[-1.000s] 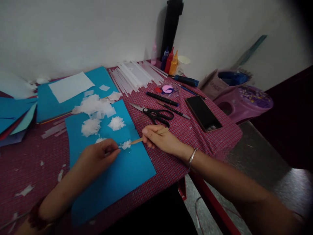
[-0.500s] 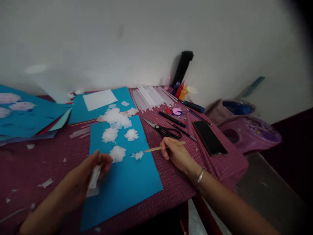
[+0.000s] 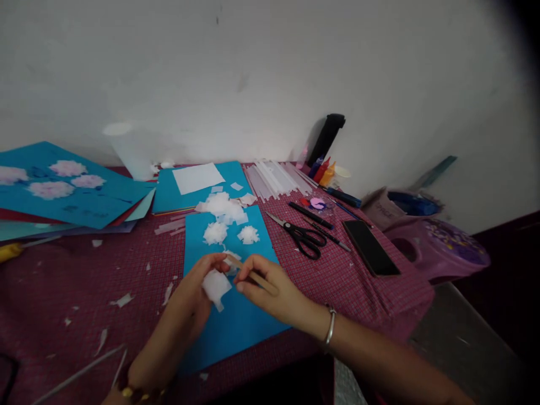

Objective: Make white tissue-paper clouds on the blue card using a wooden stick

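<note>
My left hand [image 3: 192, 301] is closed on a small piece of white tissue paper [image 3: 216, 287], held over a blue card sheet [image 3: 236, 323]. My right hand [image 3: 265, 287] pinches a thin wooden stick [image 3: 253, 274], its tip touching the tissue between the two hands. Fluffy white tissue tufts [image 3: 215, 232] lie further up on the blue sheet, one more [image 3: 248, 234] to their right. Both hands meet at the middle of the sheet.
Black scissors [image 3: 302, 235], pens [image 3: 311, 215], a phone [image 3: 370, 247] and paint bottles [image 3: 323, 170] lie to the right on the checked red cloth [image 3: 126, 264]. White strips [image 3: 274, 177] and blue sheets with pink tufts [image 3: 67, 185] lie behind. A purple stool [image 3: 439, 247] stands right.
The view has tilted up and left. My left hand brought a tissue piece to the middle of the blue sheet and my right hand swung the stick left to meet it.
</note>
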`<state>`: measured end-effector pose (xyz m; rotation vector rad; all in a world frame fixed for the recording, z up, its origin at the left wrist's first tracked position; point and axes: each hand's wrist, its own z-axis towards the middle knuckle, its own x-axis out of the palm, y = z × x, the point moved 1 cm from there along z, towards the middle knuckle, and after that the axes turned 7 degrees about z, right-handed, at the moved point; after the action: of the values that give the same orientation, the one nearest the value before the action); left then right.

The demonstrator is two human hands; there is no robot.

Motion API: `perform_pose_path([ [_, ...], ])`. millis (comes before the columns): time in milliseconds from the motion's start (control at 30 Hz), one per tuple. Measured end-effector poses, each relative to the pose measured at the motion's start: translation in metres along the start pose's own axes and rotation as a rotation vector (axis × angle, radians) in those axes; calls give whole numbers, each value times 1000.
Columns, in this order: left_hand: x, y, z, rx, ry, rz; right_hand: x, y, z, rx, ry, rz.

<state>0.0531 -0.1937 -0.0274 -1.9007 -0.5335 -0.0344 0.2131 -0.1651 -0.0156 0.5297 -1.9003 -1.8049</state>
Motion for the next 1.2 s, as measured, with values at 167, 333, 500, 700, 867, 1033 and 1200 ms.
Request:
perform_pose_path([
  [167,-5,0,-6,91,42,-1,22,2,10,-72,10,-107],
  [333,-13,-4,-15,11,44,-145,34,2,21,-98,-4,-98],
  [500,-22,-1,-22,-89,47,-141,35,-5,27,-69,-23,-6],
  [700,-17,8,-25,8,-25,-129,30,-4,24,-86,-15,4],
  [867,-10,16,-28,215,-143,168,20,5,21,-89,-45,-12],
  [1033,-3,13,-31,288,-143,297,17,8,20,-89,54,19],
  [1200,-4,15,-29,289,-116,270,18,6,24,-94,-10,126],
])
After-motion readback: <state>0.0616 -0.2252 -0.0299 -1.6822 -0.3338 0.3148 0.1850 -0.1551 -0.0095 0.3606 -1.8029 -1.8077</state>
